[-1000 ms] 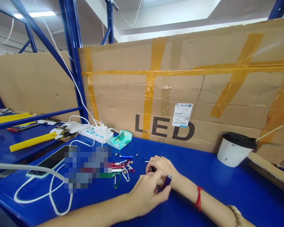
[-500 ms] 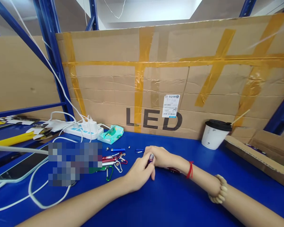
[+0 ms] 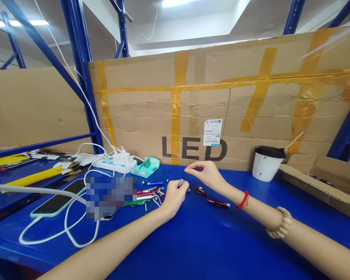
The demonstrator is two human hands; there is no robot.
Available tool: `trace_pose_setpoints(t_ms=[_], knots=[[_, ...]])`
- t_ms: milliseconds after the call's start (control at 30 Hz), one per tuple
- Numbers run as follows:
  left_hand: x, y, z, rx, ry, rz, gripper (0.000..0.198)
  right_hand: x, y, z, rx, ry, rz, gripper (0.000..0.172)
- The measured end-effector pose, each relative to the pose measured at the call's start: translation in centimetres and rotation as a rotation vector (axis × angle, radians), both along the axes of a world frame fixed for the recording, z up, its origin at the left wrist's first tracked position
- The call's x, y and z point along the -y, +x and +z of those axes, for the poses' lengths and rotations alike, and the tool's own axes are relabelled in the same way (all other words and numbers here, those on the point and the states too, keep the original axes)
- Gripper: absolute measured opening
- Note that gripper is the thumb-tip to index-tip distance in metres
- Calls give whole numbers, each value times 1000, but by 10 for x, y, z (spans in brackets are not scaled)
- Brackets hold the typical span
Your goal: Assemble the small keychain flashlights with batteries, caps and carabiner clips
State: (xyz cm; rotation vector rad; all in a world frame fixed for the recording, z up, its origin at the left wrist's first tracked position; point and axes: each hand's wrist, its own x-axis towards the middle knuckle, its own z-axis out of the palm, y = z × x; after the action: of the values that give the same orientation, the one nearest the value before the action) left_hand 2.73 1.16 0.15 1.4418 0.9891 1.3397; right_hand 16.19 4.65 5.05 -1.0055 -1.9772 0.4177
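Observation:
My left hand (image 3: 174, 199) is closed round a small tube with a shiny end (image 3: 181, 182), which pokes up between thumb and forefinger; the rest of it is hidden. Up and to the right, my right hand (image 3: 208, 174) hovers with thumb and fingertips pinched together; anything between them is too small to make out. Below that hand lie a red pen-like metal torch (image 3: 218, 202) and a red carabiner clip (image 3: 200, 191). Left of my left hand are a blue tube (image 3: 155, 183), a silver torch (image 3: 144, 197), a green torch (image 3: 135, 203) and more clips.
A phone (image 3: 58, 198) and white cables lie at the left, near a power strip (image 3: 116, 165) and a green soft pack (image 3: 146, 167). A lidded white cup (image 3: 266, 165) and an open cardboard box (image 3: 321, 190) stand right. Big cardboard (image 3: 146, 116) walls the back.
My right hand has lifted away from my left, up and to the right, uncovering the red torch and clip. My left hand keeps the small tube. The view has tilted up.

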Motion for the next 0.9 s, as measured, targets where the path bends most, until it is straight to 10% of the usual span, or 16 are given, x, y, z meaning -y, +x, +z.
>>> trace_pose_setpoints(t_ms=[300,900], knots=[[13,3,10,-182,58,-83,37,57,-6,10,-27,106,-52,10],[32,-20,3,-324,-44,-243,27,71,-13,-26,-67,99,55,12]])
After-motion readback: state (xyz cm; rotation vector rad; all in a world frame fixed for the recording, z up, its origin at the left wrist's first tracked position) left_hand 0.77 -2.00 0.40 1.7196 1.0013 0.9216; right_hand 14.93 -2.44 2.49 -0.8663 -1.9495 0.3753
